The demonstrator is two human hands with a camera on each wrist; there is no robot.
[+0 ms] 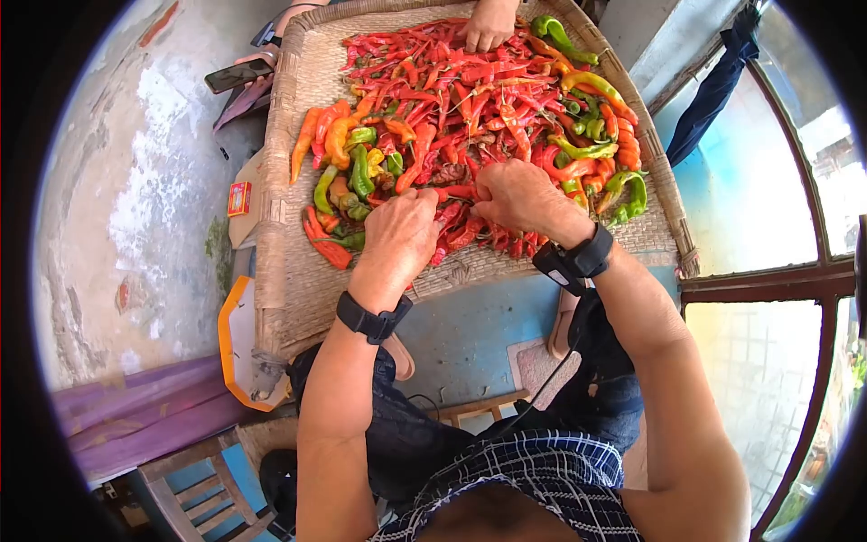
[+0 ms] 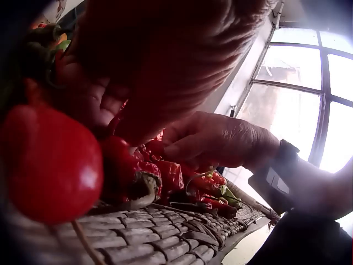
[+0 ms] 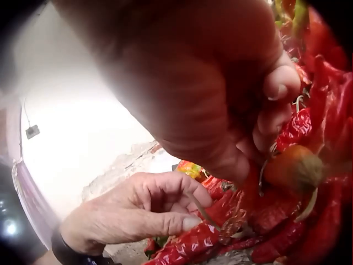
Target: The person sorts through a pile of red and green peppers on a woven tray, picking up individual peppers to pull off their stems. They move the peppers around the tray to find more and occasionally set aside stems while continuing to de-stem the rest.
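Observation:
Low in the pile of red chili peppers (image 1: 452, 99), both hands work close together at the near side of a woven tray (image 1: 312, 298). My left hand (image 1: 397, 237) pinches a red chili pepper (image 3: 190, 243), its thumb lying along the glossy, wrinkled skin near a stem. A short gap away, my right hand (image 1: 528, 199) has its fingers curled down onto a red chili pepper (image 1: 459, 191) that spans between the hands. In the left wrist view the right hand's (image 2: 220, 138) thumb and fingers meet at red skin; its palm hides part of the grip in its own view.
Green and orange peppers (image 1: 361, 172) lie along the left, more (image 1: 601, 135) along the right. Another person's hand (image 1: 490, 25) reaches into the far side. A phone (image 1: 238, 76) is held beyond the tray's left rim. An orange-edged container (image 1: 237, 348) stands below left; windows (image 1: 759, 199) line the right.

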